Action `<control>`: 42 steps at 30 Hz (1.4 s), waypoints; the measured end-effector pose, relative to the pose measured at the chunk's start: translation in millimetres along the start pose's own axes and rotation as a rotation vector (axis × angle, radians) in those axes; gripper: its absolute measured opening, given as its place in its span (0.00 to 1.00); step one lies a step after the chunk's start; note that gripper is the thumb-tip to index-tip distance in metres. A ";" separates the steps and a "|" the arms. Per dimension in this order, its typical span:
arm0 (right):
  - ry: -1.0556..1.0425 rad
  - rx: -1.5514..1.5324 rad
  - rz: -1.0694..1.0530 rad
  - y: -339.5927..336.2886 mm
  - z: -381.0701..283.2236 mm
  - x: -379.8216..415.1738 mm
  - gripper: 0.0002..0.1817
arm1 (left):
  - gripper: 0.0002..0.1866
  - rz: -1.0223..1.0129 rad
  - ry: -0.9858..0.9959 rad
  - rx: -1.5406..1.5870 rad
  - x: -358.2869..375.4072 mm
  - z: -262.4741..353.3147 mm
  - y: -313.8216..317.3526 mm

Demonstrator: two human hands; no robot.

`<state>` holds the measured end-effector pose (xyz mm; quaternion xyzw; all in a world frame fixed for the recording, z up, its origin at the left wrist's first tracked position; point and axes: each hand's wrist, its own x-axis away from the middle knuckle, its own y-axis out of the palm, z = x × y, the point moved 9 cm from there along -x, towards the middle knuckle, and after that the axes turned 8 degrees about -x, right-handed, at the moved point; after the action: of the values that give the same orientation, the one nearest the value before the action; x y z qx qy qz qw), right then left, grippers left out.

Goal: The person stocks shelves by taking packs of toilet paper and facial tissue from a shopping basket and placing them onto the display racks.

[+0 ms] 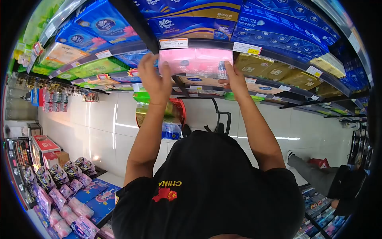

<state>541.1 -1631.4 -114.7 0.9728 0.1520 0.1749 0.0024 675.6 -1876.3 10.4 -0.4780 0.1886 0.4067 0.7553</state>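
Your left hand (pixel 156 81) (fingers spread) and right hand (pixel 236 81) (digits parted) are touching opposite ends of the pink pack (pixel 195 63), beside the shelf edge (pixel 203 44).

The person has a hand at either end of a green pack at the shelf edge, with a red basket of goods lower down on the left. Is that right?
Not quite: the head view shows a pink pack, not a green one. The left hand and right hand are at its ends, and the red basket is as you say.
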 end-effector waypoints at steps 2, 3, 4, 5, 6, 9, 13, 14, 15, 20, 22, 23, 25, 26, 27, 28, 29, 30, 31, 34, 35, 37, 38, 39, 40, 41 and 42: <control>0.029 -0.041 -0.018 -0.4 9.5 -3.7 0.42 | 0.24 -0.061 -0.409 0.198 14.5 -57.8 14.8; 0.028 -0.067 -0.010 1.1 10.5 -2.2 0.41 | 0.25 -0.182 -0.639 0.390 25.4 -78.1 36.5; 0.024 -0.074 -0.007 3.0 9.1 -0.3 0.41 | 0.27 -0.302 -0.864 0.590 41.7 -90.5 56.5; 0.020 -0.080 -0.004 4.7 7.7 2.7 0.41 | 0.31 -0.505 -1.015 0.769 62.9 -87.5 78.1; 0.017 -0.086 -0.001 6.2 6.9 5.7 0.40 | 0.30 -0.489 -0.954 0.802 55.7 -75.7 74.7; 0.031 -0.114 -0.011 0.9 17.8 4.7 0.38 | 0.27 -0.431 -0.764 0.904 44.5 -70.4 79.5; -0.024 -0.125 -0.045 -0.4 22.8 12.3 0.36 | 0.28 -0.400 -0.653 0.837 41.7 -75.8 77.6; -0.026 -0.122 -0.049 0.7 24.0 13.0 0.36 | 0.28 -0.393 -0.650 0.870 41.3 -76.8 78.3; -0.027 -0.120 -0.051 1.5 24.9 13.7 0.36 | 0.28 -0.389 -0.646 0.901 41.2 -78.9 80.8; 0.002 -0.091 -0.045 8.3 22.1 6.1 0.36 | 0.27 -0.432 -0.671 0.883 47.5 -97.0 94.4; 0.014 -0.071 -0.036 9.7 19.9 2.1 0.36 | 0.26 -0.409 -0.634 0.869 46.0 -99.8 94.8; 0.021 -0.072 -0.021 9.4 19.1 1.5 0.36 | 0.26 -0.396 -0.638 0.849 47.4 -102.6 96.1; 0.016 -0.093 -0.009 9.4 16.7 -3.8 0.35 | 0.25 -0.370 -0.642 0.806 44.4 -99.7 97.4; 0.003 -0.115 -0.010 10.3 14.9 -8.6 0.34 | 0.25 -0.309 -0.672 0.849 44.6 -97.8 96.7; -0.011 -0.139 -0.010 11.2 12.8 -14.0 0.33 | 0.25 -0.249 -0.698 0.892 44.1 -90.6 93.1; -0.020 -0.154 -0.010 12.1 13.0 -20.5 0.33 | 0.25 -0.191 -0.725 0.935 43.5 -87.2 90.5; -0.027 -0.167 -0.010 12.6 14.4 -27.6 0.32 | 0.24 -0.169 -0.712 0.922 42.1 -86.8 91.0; -0.035 -0.180 -0.009 13.7 14.1 -32.1 0.32 | 0.24 -0.145 -0.700 0.910 42.7 -88.3 93.1; -0.050 -0.167 -0.011 14.9 13.3 -35.3 0.32 | 0.23 -0.120 -0.688 0.898 43.1 -90.4 94.8; -0.089 -0.105 -0.009 19.3 11.0 -44.1 0.32 | 0.20 -0.057 -0.671 0.783 39.1 -103.8 98.5; -0.102 -0.072 0.001 19.3 10.0 -47.1 0.32 | 0.19 -0.091 -0.694 0.767 41.0 -107.4 103.8; -0.096 -0.011 0.014 17.3 14.3 -58.3 0.32 | 0.16 -0.161 -0.736 0.735 41.3 -108.6 110.0; -0.076 0.016 0.018 13.4 23.3 -68.0 0.32 | 0.15 -0.176 -0.752 0.737 43.5 -107.5 111.9; -0.056 0.042 0.023 12.3 29.4 -72.8 0.32 | 0.14 -0.193 -0.768 0.739 47.9 -103.7 112.1; -0.062 0.040 0.036 10.9 35.0 -75.7 0.32 | 0.13 -0.208 -0.784 0.740 52.4 -101.1 111.1; -0.066 0.039 0.046 8.9 42.8 -76.5 0.32 | 0.12 -0.253 -0.779 0.716 61.0 -102.2 112.9; -0.066 0.040 0.056 7.3 50.7 -75.2 0.32 | 0.11 -0.299 -0.778 0.691 77.1 -107.6 116.0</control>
<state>493.4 -1658.2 -187.4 0.9817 0.1280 0.1397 -0.0170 640.7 -1912.4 -158.2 -0.0375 -0.0522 0.3560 0.9323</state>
